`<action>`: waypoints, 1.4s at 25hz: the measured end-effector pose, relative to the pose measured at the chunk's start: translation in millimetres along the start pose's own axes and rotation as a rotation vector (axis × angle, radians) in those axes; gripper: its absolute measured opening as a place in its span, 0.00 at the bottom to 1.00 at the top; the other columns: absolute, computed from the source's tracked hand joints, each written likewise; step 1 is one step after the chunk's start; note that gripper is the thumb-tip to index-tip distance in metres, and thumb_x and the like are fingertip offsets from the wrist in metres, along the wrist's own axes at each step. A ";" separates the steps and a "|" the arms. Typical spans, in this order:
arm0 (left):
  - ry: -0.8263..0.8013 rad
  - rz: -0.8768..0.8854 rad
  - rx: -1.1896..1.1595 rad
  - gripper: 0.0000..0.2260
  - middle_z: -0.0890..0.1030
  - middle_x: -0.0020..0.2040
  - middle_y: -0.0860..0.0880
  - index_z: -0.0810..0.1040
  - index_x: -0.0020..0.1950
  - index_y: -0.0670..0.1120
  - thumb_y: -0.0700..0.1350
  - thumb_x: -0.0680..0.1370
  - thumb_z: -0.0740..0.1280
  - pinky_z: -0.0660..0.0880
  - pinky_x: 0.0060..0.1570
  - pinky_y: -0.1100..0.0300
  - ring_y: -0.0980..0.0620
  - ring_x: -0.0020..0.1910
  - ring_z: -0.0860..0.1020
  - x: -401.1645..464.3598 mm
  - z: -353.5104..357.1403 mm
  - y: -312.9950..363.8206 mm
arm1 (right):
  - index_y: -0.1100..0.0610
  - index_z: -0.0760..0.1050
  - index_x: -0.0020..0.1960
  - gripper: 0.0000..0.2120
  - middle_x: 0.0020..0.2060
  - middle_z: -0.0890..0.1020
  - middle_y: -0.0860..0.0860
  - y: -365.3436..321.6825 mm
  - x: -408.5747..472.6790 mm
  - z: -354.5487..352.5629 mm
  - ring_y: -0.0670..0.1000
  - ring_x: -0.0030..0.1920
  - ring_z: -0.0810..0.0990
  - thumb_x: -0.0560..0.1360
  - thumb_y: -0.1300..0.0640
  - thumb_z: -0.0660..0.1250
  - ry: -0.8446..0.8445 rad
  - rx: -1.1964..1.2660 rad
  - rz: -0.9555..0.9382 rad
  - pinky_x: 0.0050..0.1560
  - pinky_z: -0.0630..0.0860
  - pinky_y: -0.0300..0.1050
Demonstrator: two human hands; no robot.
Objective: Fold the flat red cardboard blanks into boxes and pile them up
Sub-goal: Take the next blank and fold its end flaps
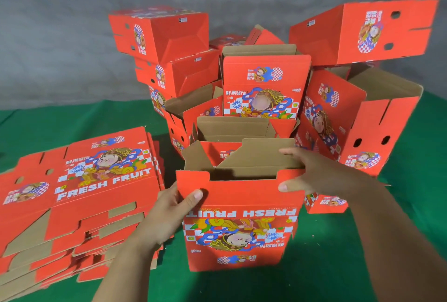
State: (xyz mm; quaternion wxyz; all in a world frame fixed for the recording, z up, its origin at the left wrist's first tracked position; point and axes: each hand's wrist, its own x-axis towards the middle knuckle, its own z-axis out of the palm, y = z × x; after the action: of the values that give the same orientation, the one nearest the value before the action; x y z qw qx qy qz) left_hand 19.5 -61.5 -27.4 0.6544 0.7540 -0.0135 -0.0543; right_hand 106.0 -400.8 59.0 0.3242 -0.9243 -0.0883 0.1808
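A half-folded red box [239,224] stands upside down in front of me on the green cloth, its brown bottom flaps partly turned in. My left hand [169,214] grips its near left corner, thumb on the red front panel. My right hand [316,173] grips the right top edge, thumb on the front, fingers reaching over a brown flap. A stack of flat red blanks [77,200] lies to the left. Finished boxes [263,88] are piled behind.
Folded boxes rise at the back left [159,33], and a large one [362,33] tilts on top at the right. An open box [377,127] leans at the right. The green cloth [338,265] covers the floor, with a grey wall [72,35] behind.
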 end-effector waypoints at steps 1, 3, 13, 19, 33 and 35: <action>0.044 0.022 -0.038 0.25 0.85 0.61 0.47 0.79 0.66 0.52 0.66 0.76 0.70 0.83 0.51 0.60 0.48 0.57 0.85 0.4 4.1 -1.8 | 0.35 0.62 0.78 0.47 0.71 0.68 0.43 1.0 -2.4 -4.0 0.42 0.48 0.85 0.66 0.46 0.83 -0.029 0.033 0.011 0.45 0.83 0.41; 0.146 0.064 -0.099 0.23 0.79 0.67 0.49 0.81 0.62 0.59 0.69 0.72 0.69 0.83 0.49 0.61 0.50 0.59 0.85 0.7 10.8 -2.2 | 0.36 0.60 0.79 0.48 0.71 0.70 0.43 5.1 -5.4 -9.2 0.42 0.48 0.86 0.68 0.51 0.83 -0.031 0.168 -0.008 0.40 0.83 0.42; 0.759 0.132 0.401 0.16 0.75 0.58 0.54 0.81 0.69 0.53 0.44 0.81 0.71 0.63 0.58 0.59 0.46 0.62 0.69 10.0 49.6 -24.6 | 0.50 0.49 0.82 0.48 0.78 0.55 0.58 17.7 4.4 50.2 0.63 0.74 0.64 0.72 0.54 0.75 0.318 -0.136 0.094 0.66 0.72 0.54; 0.716 0.235 0.795 0.22 0.77 0.54 0.54 0.77 0.73 0.58 0.42 0.80 0.71 0.55 0.47 0.55 0.46 0.51 0.66 10.5 41.9 -21.5 | 0.53 0.78 0.62 0.26 0.65 0.75 0.53 -12.5 7.0 118.7 0.58 0.69 0.68 0.80 0.38 0.52 0.450 -0.599 -0.066 0.68 0.66 0.56; 0.138 0.033 1.284 0.28 0.76 0.67 0.49 0.60 0.82 0.56 0.64 0.84 0.52 0.66 0.63 0.47 0.42 0.64 0.74 49.2 34.4 4.5 | 0.42 0.56 0.82 0.43 0.81 0.53 0.59 -10.2 10.6 129.7 0.63 0.80 0.51 0.72 0.27 0.62 0.569 -0.524 -0.003 0.77 0.50 0.64; 0.119 -0.026 1.353 0.29 0.76 0.70 0.46 0.63 0.81 0.53 0.65 0.83 0.51 0.67 0.64 0.46 0.40 0.66 0.75 59.7 40.2 10.1 | 0.48 0.59 0.81 0.51 0.79 0.57 0.62 -9.3 2.8 130.8 0.68 0.78 0.56 0.64 0.35 0.75 0.860 -0.422 0.012 0.73 0.57 0.69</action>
State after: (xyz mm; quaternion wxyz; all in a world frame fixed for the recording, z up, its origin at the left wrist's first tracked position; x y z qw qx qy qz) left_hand 75.3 -108.1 -26.7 0.0374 0.9993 0.0005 -0.0003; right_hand 56.9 -318.6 -30.7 0.1354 -0.9614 0.0246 -0.2382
